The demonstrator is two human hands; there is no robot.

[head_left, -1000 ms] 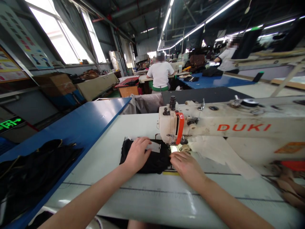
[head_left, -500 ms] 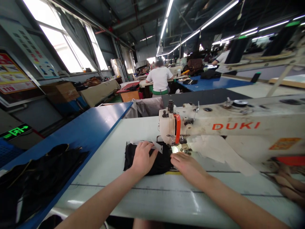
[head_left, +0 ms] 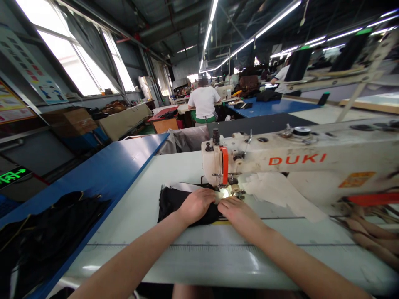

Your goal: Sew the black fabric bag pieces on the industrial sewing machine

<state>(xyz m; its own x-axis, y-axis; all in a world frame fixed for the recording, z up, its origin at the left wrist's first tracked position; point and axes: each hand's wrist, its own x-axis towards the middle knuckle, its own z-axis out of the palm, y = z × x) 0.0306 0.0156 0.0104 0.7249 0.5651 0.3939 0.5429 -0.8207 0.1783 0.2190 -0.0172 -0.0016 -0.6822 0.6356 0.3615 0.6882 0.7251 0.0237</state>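
A black fabric piece [head_left: 174,203] lies on the sewing machine's pale table, left of the needle area. Along its far edge runs a whitish strip [head_left: 183,187], part of it under my left hand [head_left: 199,203]. That hand's fingers are bent and closed on the fabric close to the presser foot. Just right of it, my right hand [head_left: 235,209] has its fingers pressed together at the fabric's right edge, fingertips almost meeting the left ones. Lit by a small lamp, the needle area of the sewing machine [head_left: 213,164] is partly hidden behind my fingers.
White sheet pieces [head_left: 274,189] lie under the machine arm. A blue table [head_left: 124,170] adjoins at left, with a dark fabric heap [head_left: 62,232] on it. Black thread cones [head_left: 297,64] stand at the back right. A person in a white shirt [head_left: 204,101] sits ahead.
My left hand has slid right, from the middle of the fabric to beside the needle area. The whitish strip now lies flatter along the far edge. My right hand stays by the needle.
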